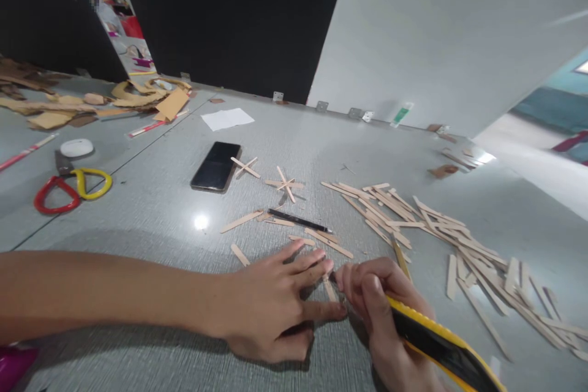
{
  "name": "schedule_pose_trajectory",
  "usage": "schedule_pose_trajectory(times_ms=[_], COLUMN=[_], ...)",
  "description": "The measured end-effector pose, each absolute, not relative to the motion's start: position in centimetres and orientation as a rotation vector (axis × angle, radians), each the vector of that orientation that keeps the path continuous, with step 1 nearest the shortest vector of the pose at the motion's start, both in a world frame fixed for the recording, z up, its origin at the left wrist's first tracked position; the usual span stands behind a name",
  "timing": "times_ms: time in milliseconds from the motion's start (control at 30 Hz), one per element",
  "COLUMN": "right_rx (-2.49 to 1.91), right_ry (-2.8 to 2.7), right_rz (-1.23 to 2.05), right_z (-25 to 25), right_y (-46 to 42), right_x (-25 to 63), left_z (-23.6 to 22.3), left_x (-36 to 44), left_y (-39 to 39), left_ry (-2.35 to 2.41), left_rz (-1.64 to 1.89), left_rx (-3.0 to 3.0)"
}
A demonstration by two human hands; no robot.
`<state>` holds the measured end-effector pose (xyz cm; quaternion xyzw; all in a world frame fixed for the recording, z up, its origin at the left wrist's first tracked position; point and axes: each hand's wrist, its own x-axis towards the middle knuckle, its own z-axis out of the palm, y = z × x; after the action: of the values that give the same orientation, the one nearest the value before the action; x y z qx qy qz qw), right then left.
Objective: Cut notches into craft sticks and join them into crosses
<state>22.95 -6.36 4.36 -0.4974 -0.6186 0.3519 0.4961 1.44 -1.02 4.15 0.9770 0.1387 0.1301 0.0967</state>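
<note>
My left hand (275,300) lies palm down on the table with its fingers spread, pressing on a small wooden craft stick (329,289) that shows between the fingers. My right hand (386,312) is closed around a yellow and black utility knife (441,343), its front end close to the left fingertips; the blade is mostly hidden by the fingers. Just beyond the left hand lie a black pen (298,220) and several cut stick pieces (328,243). Farther back are two shapes made of crossed sticks, one a cross (246,167), the other a star (285,184).
Loose craft sticks (441,229) are heaped on the right. A phone (215,166), white paper (227,118) and red-and-yellow-handled scissors (73,187) lie to the left. Torn cardboard (133,101) is piled at the back left. A black and white partition (229,18) closes the far edge.
</note>
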Motion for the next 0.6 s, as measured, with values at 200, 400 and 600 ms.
schedule_pose_trajectory(times_ms=[200,400,600], right_rx=[-1.247,-1.281,-1.329], right_ry=[-1.591,-1.527,-1.536], right_rz=[0.74,0.91,0.897], right_z=[5.7,5.5,5.5], right_y=[-6.2,-5.9,-6.3], right_x=[22.5,22.8,22.6], left_z=[4.0,4.2,4.3], left_x=[1.5,1.5,1.5], left_y=[-1.0,-1.0,-1.0], left_ry=[0.397,0.43,0.447], left_rz=[0.389,0.343,0.341], left_rx=[2.883,2.9,2.913])
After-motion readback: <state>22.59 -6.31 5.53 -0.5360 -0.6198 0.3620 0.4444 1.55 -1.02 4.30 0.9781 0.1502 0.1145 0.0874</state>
